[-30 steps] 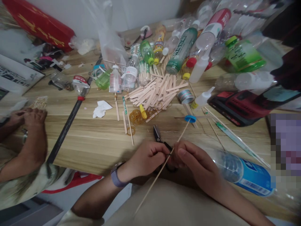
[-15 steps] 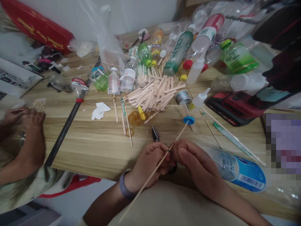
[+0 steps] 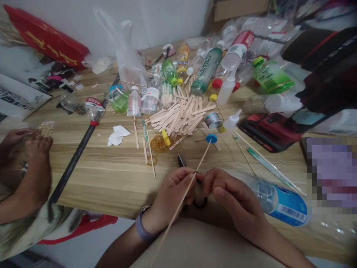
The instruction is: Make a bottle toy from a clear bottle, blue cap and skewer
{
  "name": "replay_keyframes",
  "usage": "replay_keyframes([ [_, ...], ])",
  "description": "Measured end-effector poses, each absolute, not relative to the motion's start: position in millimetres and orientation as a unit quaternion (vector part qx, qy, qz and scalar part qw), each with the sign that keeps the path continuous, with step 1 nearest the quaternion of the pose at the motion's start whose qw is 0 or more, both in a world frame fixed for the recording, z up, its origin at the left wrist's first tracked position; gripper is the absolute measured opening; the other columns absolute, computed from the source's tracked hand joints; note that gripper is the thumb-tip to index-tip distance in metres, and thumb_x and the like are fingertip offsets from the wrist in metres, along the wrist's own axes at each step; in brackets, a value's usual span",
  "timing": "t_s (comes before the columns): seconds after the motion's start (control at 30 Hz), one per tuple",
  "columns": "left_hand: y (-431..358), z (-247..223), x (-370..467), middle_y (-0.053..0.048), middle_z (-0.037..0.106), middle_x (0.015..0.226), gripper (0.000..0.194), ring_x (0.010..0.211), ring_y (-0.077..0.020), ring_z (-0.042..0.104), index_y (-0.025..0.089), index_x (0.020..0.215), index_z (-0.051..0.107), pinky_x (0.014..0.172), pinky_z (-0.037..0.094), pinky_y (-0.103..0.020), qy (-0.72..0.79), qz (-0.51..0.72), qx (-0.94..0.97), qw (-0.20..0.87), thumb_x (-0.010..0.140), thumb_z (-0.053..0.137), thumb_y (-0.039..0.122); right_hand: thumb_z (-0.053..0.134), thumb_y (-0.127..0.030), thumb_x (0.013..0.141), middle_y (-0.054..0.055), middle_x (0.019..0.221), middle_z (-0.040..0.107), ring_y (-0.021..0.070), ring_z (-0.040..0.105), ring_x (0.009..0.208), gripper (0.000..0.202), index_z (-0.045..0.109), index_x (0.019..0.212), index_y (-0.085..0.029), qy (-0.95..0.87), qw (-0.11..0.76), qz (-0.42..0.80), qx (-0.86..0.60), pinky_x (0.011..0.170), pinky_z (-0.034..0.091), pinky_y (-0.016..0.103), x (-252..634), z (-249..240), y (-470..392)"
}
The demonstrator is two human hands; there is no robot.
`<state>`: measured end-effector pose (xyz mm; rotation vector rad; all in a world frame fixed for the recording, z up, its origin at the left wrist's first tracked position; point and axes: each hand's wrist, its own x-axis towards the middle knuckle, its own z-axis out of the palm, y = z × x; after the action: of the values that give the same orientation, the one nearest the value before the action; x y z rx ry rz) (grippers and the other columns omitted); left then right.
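Observation:
My left hand (image 3: pixel 174 195), wearing a purple wristband, is closed around a thin wooden skewer (image 3: pixel 178 204) that slants up across it. A blue bottle cap (image 3: pixel 211 139) sits on the skewer's far end. Close beside it, my right hand (image 3: pixel 234 197) has its fingers curled and pressed together; what they grip is hidden. A small dark strip shows between the two hands at the skewer. Under them is a black loop (image 3: pixel 201 203), partly covered. Just beyond my left hand lies a dark pointed object (image 3: pixel 182 160), its kind unclear.
Flat wooden sticks (image 3: pixel 181 115) are heaped mid-table near rubber bands (image 3: pixel 158 144). Several plastic bottles stand or lie behind. A red-black power drill (image 3: pixel 267 128) rests at right, above a blue-labelled bottle (image 3: pixel 291 204). At left are a co-worker's hands (image 3: pixel 36 145) and a black bar (image 3: pixel 74 163).
My right hand's fingertips have drawn slightly away from the left hand, widening the gap. The view has shifted a little, and the cap and skewer appear farther left.

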<state>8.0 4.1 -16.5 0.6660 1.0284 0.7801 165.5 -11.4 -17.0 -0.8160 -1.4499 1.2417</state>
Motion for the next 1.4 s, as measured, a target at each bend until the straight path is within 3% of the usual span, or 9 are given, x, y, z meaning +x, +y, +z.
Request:
replay_keyframes([
  [0.13,3.5,-18.4,11.3,0.010,0.044,0.047,0.040,0.041,-0.0044,0.031,0.017,0.081,0.066,0.041,0.020,-0.019,0.492,0.378,0.306,0.721,0.070,0.078,0.054,0.044,-0.038,0.105,0.001,0.079,0.057,0.0156,0.056,0.073,0.037,0.051,0.074,-0.020,-0.613,0.498,0.529,-0.310,0.070,0.045,0.032,164.3,-17.3,-12.5],
  [0.37,2.2,-13.5,17.8,0.005,0.060,0.056,0.038,0.046,-0.0101,0.053,0.020,0.085,0.066,0.048,0.043,-0.023,0.456,0.383,0.217,0.774,0.066,0.080,0.050,0.048,-0.046,0.103,0.002,0.073,0.054,0.0154,0.051,0.071,0.042,0.055,0.071,-0.019,-0.565,0.470,0.600,-0.315,0.067,0.041,0.029,160.8,-21.7,-8.2],
  [0.83,0.6,-18.8,14.6,0.005,0.054,0.069,0.033,0.054,-0.0080,0.044,0.020,0.071,0.056,0.047,0.045,-0.019,0.410,0.472,0.188,0.757,0.072,0.080,0.043,0.057,-0.050,0.097,0.000,0.074,0.057,0.0106,0.056,0.062,0.037,0.062,0.084,-0.016,-0.456,0.441,0.704,-0.320,0.064,0.042,0.025,159.3,-28.4,-10.9],
  [0.97,4.1,-21.4,15.6,0.006,0.045,0.059,0.042,0.055,-0.0086,0.040,0.019,0.064,0.054,0.052,0.044,-0.018,0.416,0.498,0.166,0.743,0.063,0.087,0.046,0.060,-0.048,0.095,0.010,0.121,0.064,0.0139,0.066,0.079,0.029,0.069,0.102,-0.020,-0.472,0.412,0.703,-0.337,0.071,0.053,0.028,171.2,-16.9,-23.8],
  [1.03,6.4,-20.6,15.7,0.007,0.043,0.059,0.046,0.055,-0.0076,0.038,0.019,0.062,0.051,0.052,0.043,-0.017,0.431,0.519,0.159,0.720,0.060,0.090,0.044,0.059,-0.045,0.096,0.012,0.151,0.045,0.0177,0.069,0.092,0.031,0.067,0.121,-0.028,-0.515,0.360,0.661,-0.410,0.071,0.057,0.030,186.1,-5.1,-33.2],
  [1.1,8.7,-19.8,15.3,0.007,0.042,0.059,0.049,0.054,-0.0074,0.038,0.019,0.060,0.048,0.050,0.041,-0.016,0.450,0.535,0.159,0.697,0.058,0.091,0.043,0.057,-0.043,0.096,0.012,0.153,0.044,0.0199,0.070,0.094,0.035,0.066,0.127,-0.031,-0.585,0.313,0.542,-0.516,0.069,0.059,0.030,206.1,8.9,-36.7],
  [1.17,11.0,-19.9,14.7,0.006,0.045,0.062,0.050,0.056,-0.0086,0.042,0.020,0.063,0.049,0.051,0.043,-0.017,0.473,0.541,0.156,0.678,0.054,0.092,0.043,0.055,-0.046,0.095,0.011,0.115,0.070,0.0212,0.070,0.084,0.031,0.072,0.112,-0.027,-0.629,0.299,0.433,-0.572,0.065,0.057,0.030,228.5,20.3,-27.7],
  [1.23,13.0,-21.5,14.3,0.005,0.050,0.066,0.049,0.059,-0.0105,0.047,0.020,0.066,0.051,0.052,0.044,-0.019,0.493,0.541,0.148,0.665,0.051,0.092,0.043,0.054,-0.048,0.094,0.006,0.079,0.072,0.0206,0.068,0.069,0.032,0.073,0.103,-0.023,-0.654,0.268,0.366,-0.605,0.058,0.054,0.030,249.1,24.2,-5.2],
  [1.4,17.0,-29.2,12.3,0.005,0.050,0.066,0.045,0.056,-0.0098,0.044,0.021,0.069,0.054,0.050,0.043,-0.020,0.489,0.560,0.142,0.653,0.054,0.091,0.043,0.065,-0.036,0.084,0.013,0.114,0.067,0.0192,0.066,0.077,0.045,0.060,0.124,-0.017,-0.634,0.277,0.256,-0.675,0.072,0.054,0.036,274.0,-0.4,71.1],
])
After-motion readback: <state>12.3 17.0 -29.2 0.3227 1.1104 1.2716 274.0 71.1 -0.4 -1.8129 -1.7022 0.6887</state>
